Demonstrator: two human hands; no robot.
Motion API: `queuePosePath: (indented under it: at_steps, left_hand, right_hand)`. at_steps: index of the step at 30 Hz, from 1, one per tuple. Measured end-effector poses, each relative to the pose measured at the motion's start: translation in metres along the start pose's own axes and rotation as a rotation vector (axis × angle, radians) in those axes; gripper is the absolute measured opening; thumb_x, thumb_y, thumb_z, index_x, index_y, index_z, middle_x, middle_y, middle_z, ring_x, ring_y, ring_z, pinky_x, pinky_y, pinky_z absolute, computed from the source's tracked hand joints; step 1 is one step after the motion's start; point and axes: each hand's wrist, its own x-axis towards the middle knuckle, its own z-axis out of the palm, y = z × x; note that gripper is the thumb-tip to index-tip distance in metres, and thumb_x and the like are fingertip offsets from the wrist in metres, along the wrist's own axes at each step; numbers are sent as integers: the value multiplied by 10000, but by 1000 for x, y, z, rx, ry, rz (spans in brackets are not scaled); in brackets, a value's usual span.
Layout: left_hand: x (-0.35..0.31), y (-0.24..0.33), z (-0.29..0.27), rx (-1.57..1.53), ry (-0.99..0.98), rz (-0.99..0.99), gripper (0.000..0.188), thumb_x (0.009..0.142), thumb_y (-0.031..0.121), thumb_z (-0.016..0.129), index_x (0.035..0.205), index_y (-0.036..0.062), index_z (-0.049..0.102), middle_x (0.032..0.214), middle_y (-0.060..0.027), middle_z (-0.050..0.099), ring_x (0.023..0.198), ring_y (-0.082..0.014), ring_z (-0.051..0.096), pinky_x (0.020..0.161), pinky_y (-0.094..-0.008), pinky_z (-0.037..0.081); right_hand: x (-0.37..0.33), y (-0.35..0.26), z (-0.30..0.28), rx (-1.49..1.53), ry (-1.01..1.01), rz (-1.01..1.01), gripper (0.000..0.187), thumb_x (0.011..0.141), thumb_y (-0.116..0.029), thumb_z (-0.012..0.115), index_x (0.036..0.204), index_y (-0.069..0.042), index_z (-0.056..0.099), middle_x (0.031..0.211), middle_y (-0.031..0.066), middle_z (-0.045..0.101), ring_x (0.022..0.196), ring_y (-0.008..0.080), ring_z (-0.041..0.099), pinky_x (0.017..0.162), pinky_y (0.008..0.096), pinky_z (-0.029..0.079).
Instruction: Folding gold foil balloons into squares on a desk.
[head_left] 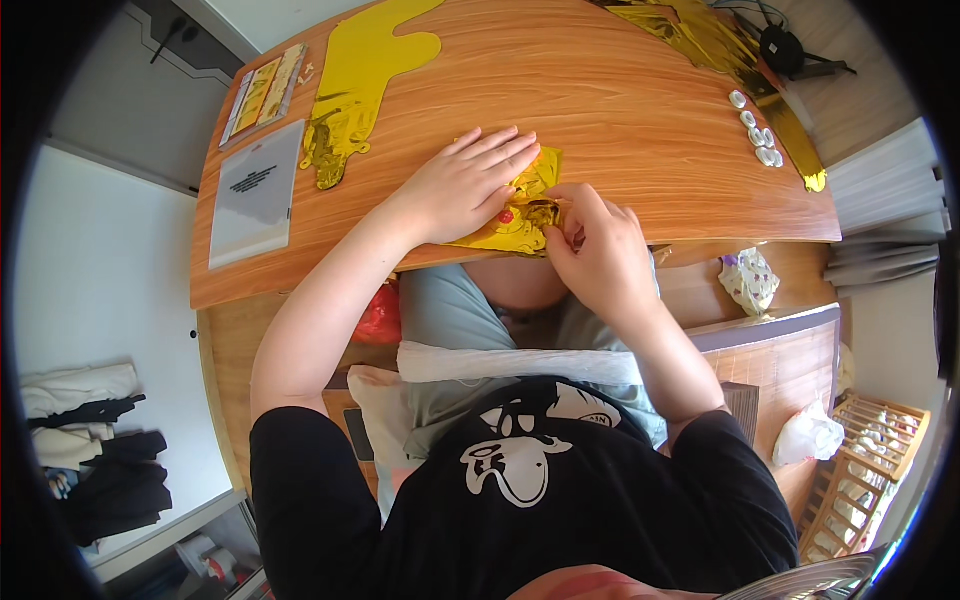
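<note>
A small gold foil piece (520, 205) with a red spot lies at the near edge of the wooden table (600, 110). My left hand (465, 185) lies flat on it, palm down with the fingers spread, and covers its left part. My right hand (590, 240) pinches the foil's right edge between thumb and fingertips, close to the table's front edge. What the fingertips grip beyond the foil is too small to tell.
A long gold foil shape (360, 80) lies at the table's back left, beside a clear plastic sleeve (255, 190) and a flat card packet (262, 92). Crumpled gold foil (700, 35) and several small white pieces (757, 130) sit at the back right. A wooden rack (870, 470) stands at the lower right.
</note>
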Motion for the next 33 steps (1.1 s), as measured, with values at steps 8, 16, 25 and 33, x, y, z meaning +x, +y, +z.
queuePosePath:
  at_steps: [8, 16, 25, 33]
  left_hand:
    - [-1, -3, 1, -52, -23, -8, 589, 1055, 223, 444, 1622, 132, 312, 1676, -76, 327, 1553, -282, 276, 1279, -487, 190]
    - [-4, -5, 4, -75, 0, -4, 595, 1044, 205, 454, 1619, 131, 324, 1671, -69, 341, 1551, -270, 286, 1277, -487, 198]
    - [-2, -5, 5, -48, 25, 17, 554, 1065, 244, 476, 1591, 106, 374, 1654, -70, 373, 1539, -258, 317, 1266, -484, 241]
    - [-2, -7, 5, -37, 39, 44, 555, 1067, 254, 478, 1590, 103, 370, 1652, -82, 374, 1537, -274, 319, 1259, -484, 252]
  right_hand:
    - [-22, -7, 11, -334, 126, -42, 266, 850, -112, 720, 1115, -87, 704, 683, 45, 618, 698, 254, 637, 706, 404, 460]
    - [-38, 13, -16, -331, -17, -276, 473, 813, -203, 800, 1272, -141, 706, 1007, 49, 569, 972, 249, 549, 870, 391, 401]
    - [-3, 30, -24, -139, -162, -383, 400, 842, -72, 743, 1239, -71, 700, 1250, 75, 680, 1104, 295, 618, 970, 413, 448]
    - [11, 28, -12, 214, -179, -294, 151, 937, 36, 616, 1075, 0, 663, 1178, 150, 701, 1153, 337, 650, 980, 404, 517]
